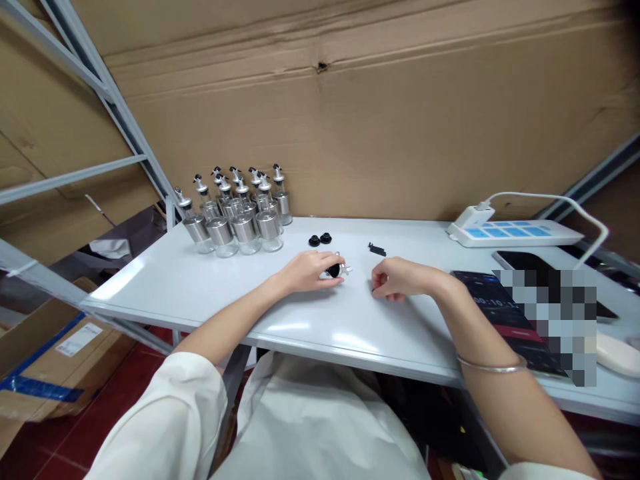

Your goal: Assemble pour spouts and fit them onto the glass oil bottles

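Observation:
Near the middle of the white table (165, 283), my left hand (313, 272) is closed round a bottle pourer (345, 269) with a silver spout and a black stopper end. The spout points right, towards my right hand (400, 277). That hand rests low over the tabletop with its fingers curled into a pinch; what lies between the fingertips, if anything, is too small to name. Beyond my left hand sit two round black stoppers (320, 239). Small black flap-like parts (377, 249) lie just past my right hand.
Several glass-and-steel oil bottles (245, 230) with pourers stand grouped at the back left. To the right are a white power strip (520, 233) with a plugged-in cable, a dark phone (500, 307) showing a timer, and another dark device (530, 263). Cardboard (380, 133) walls the back.

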{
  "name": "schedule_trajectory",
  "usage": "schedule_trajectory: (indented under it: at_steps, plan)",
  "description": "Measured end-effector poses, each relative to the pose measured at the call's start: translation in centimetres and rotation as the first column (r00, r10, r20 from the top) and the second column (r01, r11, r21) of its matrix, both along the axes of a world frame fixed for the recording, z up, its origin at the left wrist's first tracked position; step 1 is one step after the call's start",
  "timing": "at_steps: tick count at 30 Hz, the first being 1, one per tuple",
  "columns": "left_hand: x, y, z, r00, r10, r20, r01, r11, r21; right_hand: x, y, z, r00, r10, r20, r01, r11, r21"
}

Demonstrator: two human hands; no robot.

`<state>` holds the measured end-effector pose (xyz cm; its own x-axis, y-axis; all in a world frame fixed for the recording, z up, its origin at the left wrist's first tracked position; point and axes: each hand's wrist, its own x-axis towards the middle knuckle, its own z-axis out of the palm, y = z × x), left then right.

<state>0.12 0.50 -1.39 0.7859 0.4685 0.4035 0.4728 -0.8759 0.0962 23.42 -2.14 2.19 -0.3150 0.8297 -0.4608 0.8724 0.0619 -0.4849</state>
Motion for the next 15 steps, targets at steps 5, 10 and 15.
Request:
schedule_trajectory:
  at_steps: [5, 10, 15]
  plan:
    - [0.0, -0.1, 0.2, 1.0, 0.001, 0.001, -0.001, 1.0, -0.007, 2.0, 0.5, 0.7, 0.932, -0.112, -0.345, 0.165, 0.978, 0.128]
    - [0.0, 0.0, 0.2, 1.0, -0.002, 0.006, 0.002, 1.0, -0.003, 4.7, 1.9, -0.2, 0.918, -0.241, -0.316, 0.358, 0.848, 0.391]
    - [0.0, 0.1, 0.2, 1.0, -0.008, 0.006, 0.008, 1.0, -0.01, 5.3, 2.8, -1.2, 0.963, -0.246, -0.106, 0.267, 0.859, 0.436]
